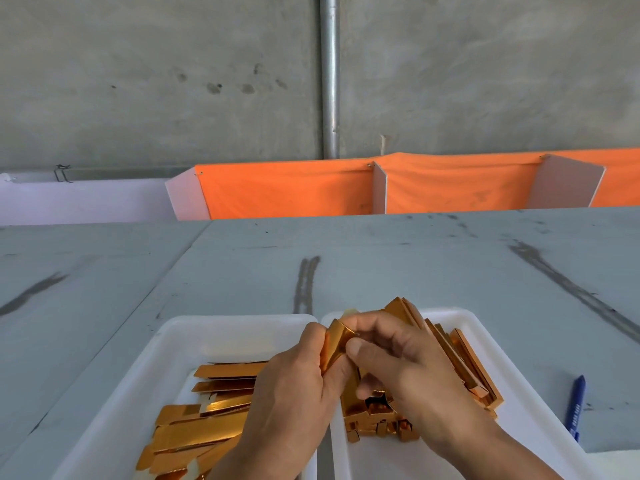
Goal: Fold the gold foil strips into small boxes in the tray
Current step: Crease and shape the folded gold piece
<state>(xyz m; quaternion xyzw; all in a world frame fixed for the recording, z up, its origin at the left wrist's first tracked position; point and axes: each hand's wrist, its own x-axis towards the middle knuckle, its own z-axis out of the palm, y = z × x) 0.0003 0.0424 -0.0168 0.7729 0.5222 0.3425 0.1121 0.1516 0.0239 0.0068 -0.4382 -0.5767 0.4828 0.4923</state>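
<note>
We see both hands meet at six o'clock, above the seam between two white trays. The left hand (294,386) and the right hand (405,358) each have the grip closed on one gold foil strip (336,344), pinching it from either side. Flat strips (207,420) lie in the left tray (180,337) at seven o'clock. Folded pieces (460,368) pile in the right tray (460,317) at five o'clock. A blue pen (576,407) lies on the worktop (381,265) at four o'clock.
</note>
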